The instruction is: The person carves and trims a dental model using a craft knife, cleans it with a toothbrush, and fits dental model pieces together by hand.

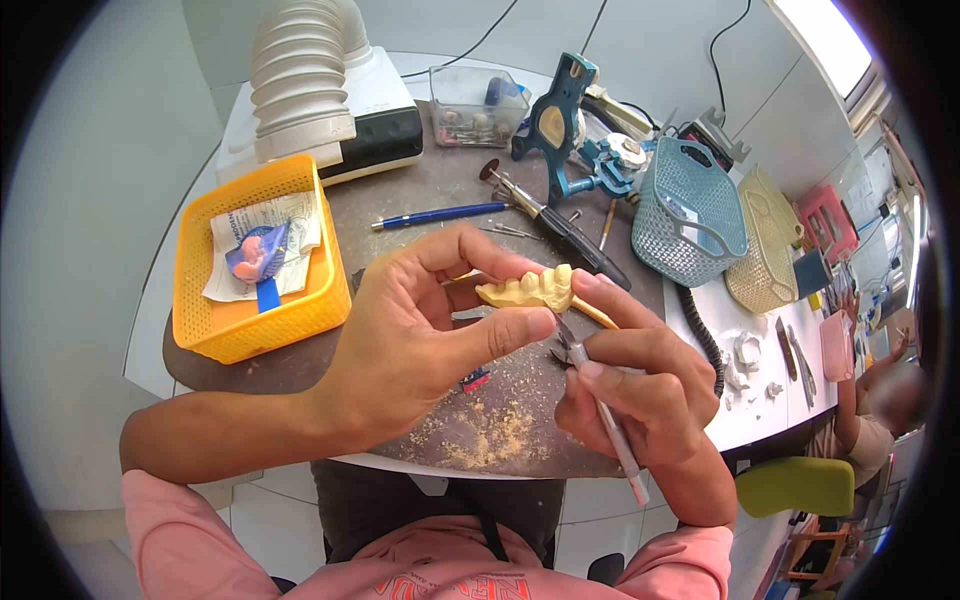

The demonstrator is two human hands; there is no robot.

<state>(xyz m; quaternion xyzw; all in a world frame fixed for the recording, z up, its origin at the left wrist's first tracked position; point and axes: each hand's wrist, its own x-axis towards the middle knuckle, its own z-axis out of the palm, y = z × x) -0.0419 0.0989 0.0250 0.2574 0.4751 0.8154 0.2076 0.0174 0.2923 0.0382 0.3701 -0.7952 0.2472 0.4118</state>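
Between the thumb and fingers of my left hand (425,310) is a yellow plaster dental model (530,290) with a row of teeth along its top. My right hand (640,385) grips a slim silver-handled carving knife (612,430) like a pen. Its blade end points up at the underside of the model, close to my left thumb tip; whether it touches I cannot tell. Fingers of the right hand rest against the model's right end. Yellow plaster crumbs (485,435) lie on the grey work surface (400,390) below.
A yellow basket (335,290) with papers and a pink dental piece stands left. Behind are a blue pen (440,215), a dark handpiece (575,245), a teal articulator (560,125) and a clear box (480,135). Baskets (690,215) line the right. Another person (860,420) sits far right.
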